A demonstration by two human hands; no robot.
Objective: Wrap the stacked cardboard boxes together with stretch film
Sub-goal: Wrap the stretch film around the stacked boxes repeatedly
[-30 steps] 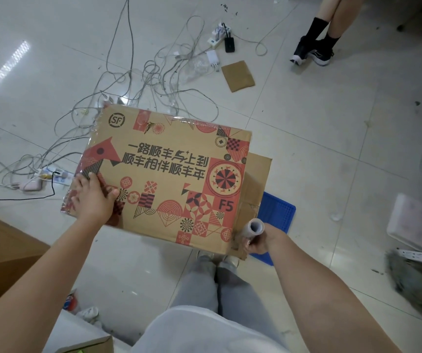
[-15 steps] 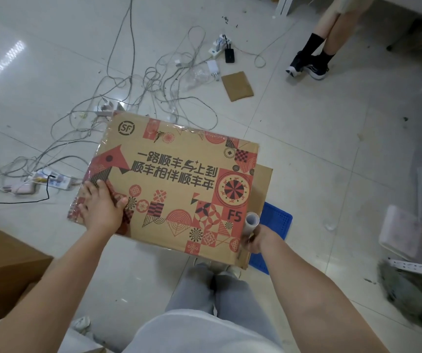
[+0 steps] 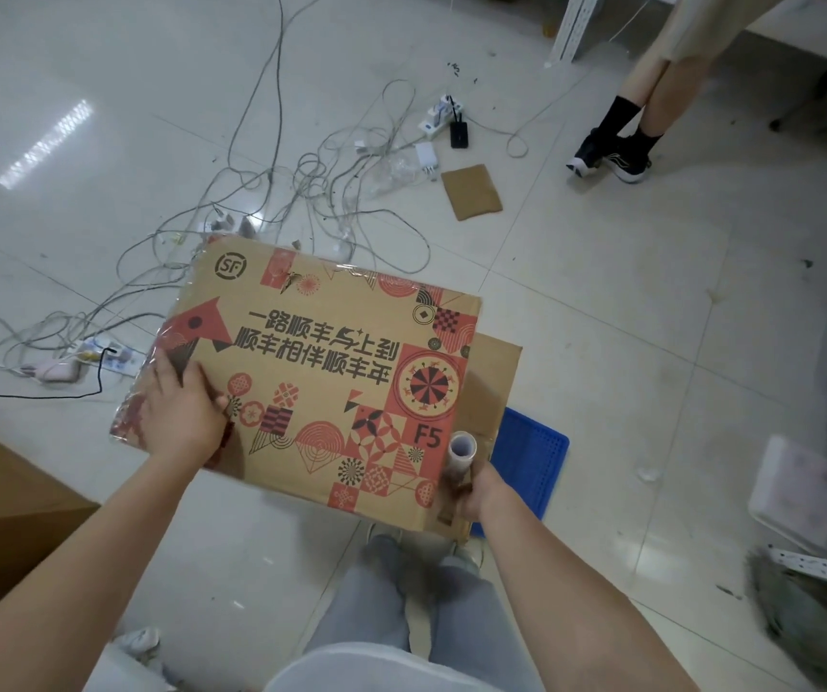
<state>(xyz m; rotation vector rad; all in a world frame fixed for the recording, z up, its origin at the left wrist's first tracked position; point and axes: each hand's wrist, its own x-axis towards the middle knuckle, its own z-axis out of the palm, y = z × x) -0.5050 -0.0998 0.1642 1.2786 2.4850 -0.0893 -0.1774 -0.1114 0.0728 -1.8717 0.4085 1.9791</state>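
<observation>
1. The left hand (image 3: 182,421) presses flat, fingers spread, on the near-left corner of the printed top box (image 3: 321,372), over the wrinkled stretch film (image 3: 134,417).
2. The right hand (image 3: 474,494) grips the film roll (image 3: 460,457) upright against the stack's near-right corner.
3. A plainer lower box (image 3: 496,377) juts out beyond the right hand; it seems to sit on a blue crate (image 3: 534,457).
4. Tangled cables (image 3: 271,202) sprawl on the floor beyond both hands.

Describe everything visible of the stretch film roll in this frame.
The stretch film roll is a slim tube with a pale hollow core end facing the camera. It stands roughly upright at the near right corner of the printed top box, gripped from below by the right hand. Its lower part is hidden by the hand.
</observation>
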